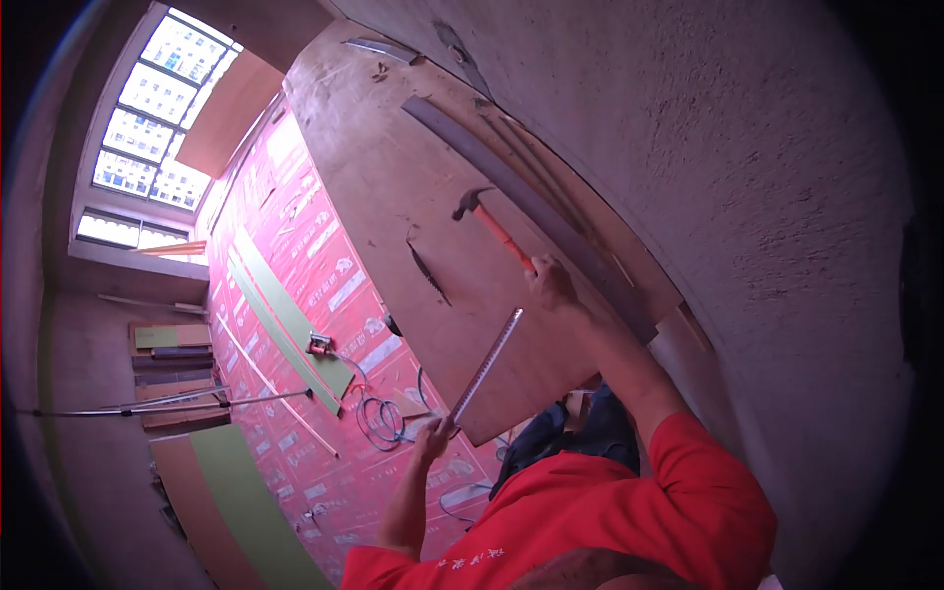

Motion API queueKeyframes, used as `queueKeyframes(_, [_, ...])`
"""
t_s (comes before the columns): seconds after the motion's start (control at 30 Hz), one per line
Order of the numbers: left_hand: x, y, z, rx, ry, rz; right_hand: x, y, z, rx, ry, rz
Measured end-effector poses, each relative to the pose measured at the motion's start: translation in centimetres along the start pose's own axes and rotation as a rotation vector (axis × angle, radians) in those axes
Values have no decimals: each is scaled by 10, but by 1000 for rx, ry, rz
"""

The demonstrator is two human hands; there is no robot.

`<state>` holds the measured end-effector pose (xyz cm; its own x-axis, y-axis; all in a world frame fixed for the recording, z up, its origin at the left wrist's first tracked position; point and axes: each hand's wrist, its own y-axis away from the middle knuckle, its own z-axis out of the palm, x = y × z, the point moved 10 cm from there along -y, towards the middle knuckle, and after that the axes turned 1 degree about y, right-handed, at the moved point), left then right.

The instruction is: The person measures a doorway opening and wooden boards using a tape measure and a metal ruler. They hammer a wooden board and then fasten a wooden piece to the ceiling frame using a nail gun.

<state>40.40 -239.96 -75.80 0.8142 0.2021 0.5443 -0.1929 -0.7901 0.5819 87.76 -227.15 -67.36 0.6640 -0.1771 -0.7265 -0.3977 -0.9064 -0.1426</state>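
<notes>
My right hand (553, 283) is closed around the end of the orange handle of a claw hammer (501, 236). The hammer's dark head points away from me over the large brown board (393, 187). In my left hand (433, 439), at the board's near left corner, is one end of a steel ruler (487, 362), a straight silvery strip with marks along it. Its far end reaches over the board. A thin dark sliver (427, 272) lies on the board left of the hammer.
Long dark strips (531, 206) lie along the board's right side, by a rough wall (728, 177). Left, the pink-sheeted floor (295, 246) holds green strips (280, 315), a small red tool (320, 343) and a coiled hose (382, 418). A thin pole (177, 403) juts in from the left.
</notes>
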Motion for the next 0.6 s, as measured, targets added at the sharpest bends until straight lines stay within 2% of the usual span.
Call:
queueKeyframes(0.03, [-5, 8, -3, 26, 95, -35, -6, 4, 13, -82, 1, 30])
queueKeyframes(0.07, [23, 27, -11, 56, 157, -33, -3, 8, 24, -102, -11, 71])
queueKeyframes(0.1, [17, 35, -13, 87, 191, -60, -4, 10, 32, -97, -19, 52])
queueKeyframes(0.17, [35, 57, -18, 71, 238, -122, 15, 21, 53, -217, -57, 124])
queueKeyframes(0.23, [11, 64, -15, 75, 201, -155, -9, 26, 10, -26, 207, -120])
queueKeyframes(0.3, [-2, 65, -9, 81, 243, -119, -18, 22, -50, 229, 376, -246])
queueKeyframes(0.4, [16, 71, -8, 51, 188, -118, 23, 0, -66, 186, 487, -204])
queueKeyframes(0.6, [19, 56, -2, 16, 127, -88, 56, -4, -63, 238, 407, -222])
